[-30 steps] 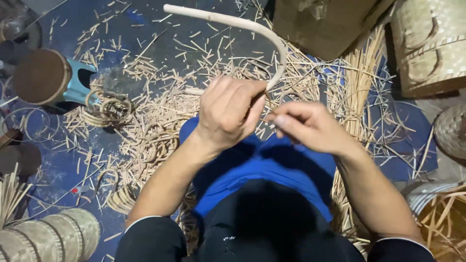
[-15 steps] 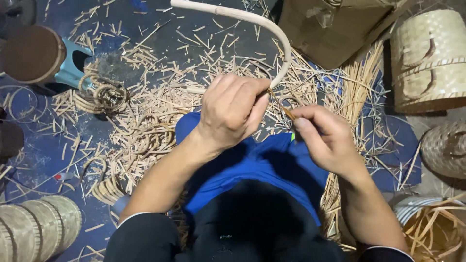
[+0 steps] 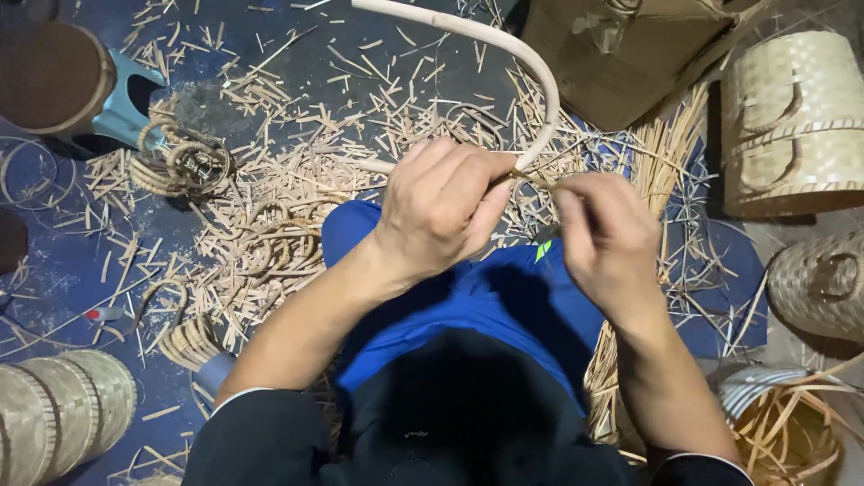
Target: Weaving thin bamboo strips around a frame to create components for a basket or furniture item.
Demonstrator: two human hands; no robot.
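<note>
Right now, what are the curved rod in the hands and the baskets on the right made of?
Curved rod: looks like peeled rattan or cane; pale, smooth, matte, bent without kinking. Baskets: woven flat strips, probably bamboo or rattan; tan, unpainted, weave plainly visible. The exact plant fibre cannot be told.

Floor: dark blue ground, strewn with pale cut splints and shavings.
Left edge: a round brown stool top; woven lidded baskets below.
Top right: a brown cardboard box.
Right side: woven baskets, stacked near each other.
Light: dim, uneven.
</note>
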